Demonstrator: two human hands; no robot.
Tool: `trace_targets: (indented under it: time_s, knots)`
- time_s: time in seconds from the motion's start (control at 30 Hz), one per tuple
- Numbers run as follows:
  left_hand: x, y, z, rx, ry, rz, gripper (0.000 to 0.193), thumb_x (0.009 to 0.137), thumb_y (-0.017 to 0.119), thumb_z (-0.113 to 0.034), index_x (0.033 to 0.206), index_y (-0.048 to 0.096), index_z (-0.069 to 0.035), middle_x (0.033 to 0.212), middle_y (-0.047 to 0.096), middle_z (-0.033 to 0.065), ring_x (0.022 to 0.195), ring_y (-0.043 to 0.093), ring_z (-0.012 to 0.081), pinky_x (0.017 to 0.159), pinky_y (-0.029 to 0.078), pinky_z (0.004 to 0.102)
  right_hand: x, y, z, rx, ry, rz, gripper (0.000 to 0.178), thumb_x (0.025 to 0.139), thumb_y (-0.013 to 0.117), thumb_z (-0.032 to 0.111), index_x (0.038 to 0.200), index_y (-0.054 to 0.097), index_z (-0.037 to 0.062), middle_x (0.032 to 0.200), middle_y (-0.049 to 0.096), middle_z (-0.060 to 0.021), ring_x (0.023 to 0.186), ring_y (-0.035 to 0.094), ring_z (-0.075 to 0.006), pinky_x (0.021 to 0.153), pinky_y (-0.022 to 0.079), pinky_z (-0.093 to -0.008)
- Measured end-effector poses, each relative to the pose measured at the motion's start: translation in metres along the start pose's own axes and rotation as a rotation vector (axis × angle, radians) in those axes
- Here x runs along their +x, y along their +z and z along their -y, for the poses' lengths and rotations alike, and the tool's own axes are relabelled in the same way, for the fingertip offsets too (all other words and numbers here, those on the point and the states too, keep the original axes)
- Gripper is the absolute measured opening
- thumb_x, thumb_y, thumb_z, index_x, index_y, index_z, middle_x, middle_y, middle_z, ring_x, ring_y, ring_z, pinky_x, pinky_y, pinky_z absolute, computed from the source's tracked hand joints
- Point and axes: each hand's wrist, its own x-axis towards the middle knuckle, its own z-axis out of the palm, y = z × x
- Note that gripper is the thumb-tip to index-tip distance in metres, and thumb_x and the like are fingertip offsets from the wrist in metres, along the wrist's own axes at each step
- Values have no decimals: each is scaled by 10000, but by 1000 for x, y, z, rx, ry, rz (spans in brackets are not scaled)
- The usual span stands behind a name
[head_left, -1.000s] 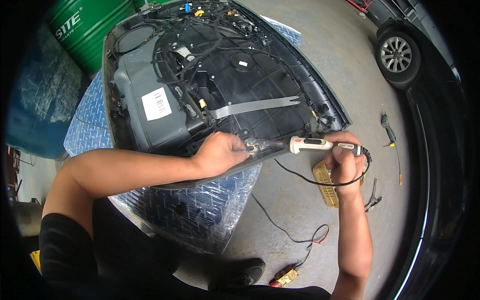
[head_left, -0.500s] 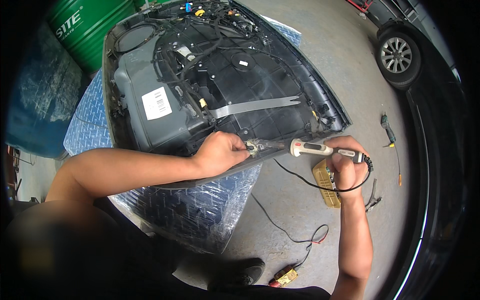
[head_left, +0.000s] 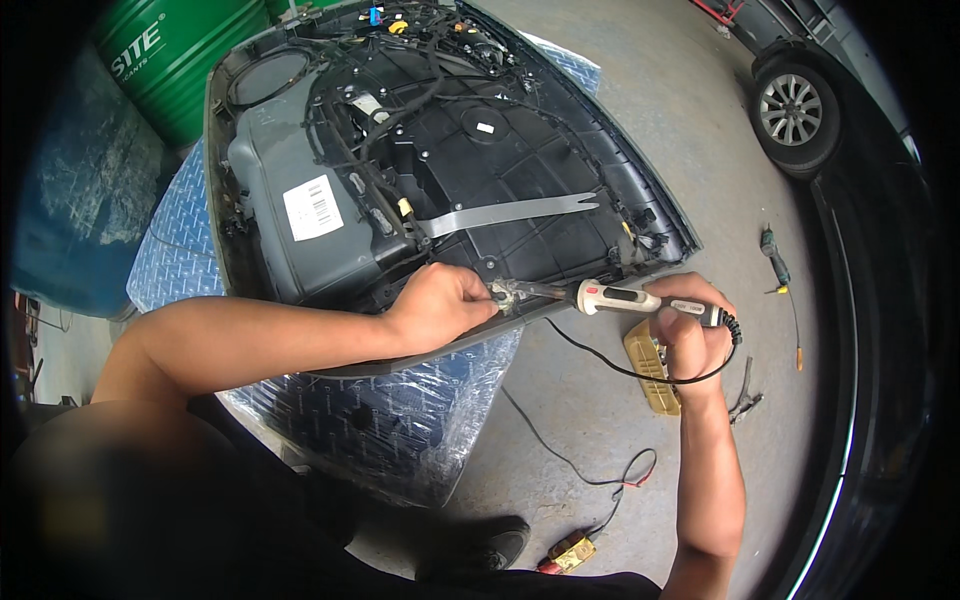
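Observation:
A dark car door panel (head_left: 470,150) lies with its inner side up, its wiring and clips showing. At the near edge my left hand (head_left: 435,312) is closed, thumb and fingertips pinching a small pale piece (head_left: 504,297) against the panel; its exact kind is hidden by the fingers. From the right, my right hand (head_left: 697,335) grips a white and black soldering iron (head_left: 615,298) with a coiled cord end. The iron lies nearly level, its metal tip reaching the pale piece. A flat grey forked pry bar (head_left: 510,213) rests across the panel.
Blue plastic-wrapped padding (head_left: 380,430) supports the panel. On the floor are a yellow tray (head_left: 648,370), a yellow box with a cable (head_left: 570,553) and a screwdriver-like tool (head_left: 775,258). Drums (head_left: 170,75) stand back left; a dark car (head_left: 880,300) lines the right.
The soldering iron has shifted and rolled slightly in my right hand, its tip still at the pale piece. My left hand has stayed in place.

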Motion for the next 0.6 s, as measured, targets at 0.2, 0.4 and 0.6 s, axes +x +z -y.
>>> trace_targets:
  time_s: [0.2, 0.4, 0.6]
  knots:
    - [0, 0, 0, 4, 15, -4, 206, 807, 716, -186, 861, 725, 13, 782, 707, 157, 698, 693, 218, 692, 539, 322, -2, -1, -7, 116, 26, -46, 263, 725, 523, 91, 920, 662, -17, 705, 595, -58, 589, 534, -111, 550, 435, -257]
    - [1, 0, 2, 8, 11, -5, 215, 807, 718, -192, 861, 725, 16, 784, 707, 158, 698, 692, 220, 688, 537, 323, -3, -2, -10, 155, 55, -65, 241, 745, 512, 90, 906, 650, -25, 662, 573, -67, 529, 489, -107, 492, 401, -253]
    - [1, 1, 3, 0, 26, -6, 217, 809, 715, -194, 855, 724, 18, 775, 706, 156, 690, 691, 220, 678, 535, 320, -5, -1, -11, 200, 98, -95, 235, 765, 498, 99, 900, 651, -17, 632, 555, -55, 522, 479, -103, 475, 387, -250]
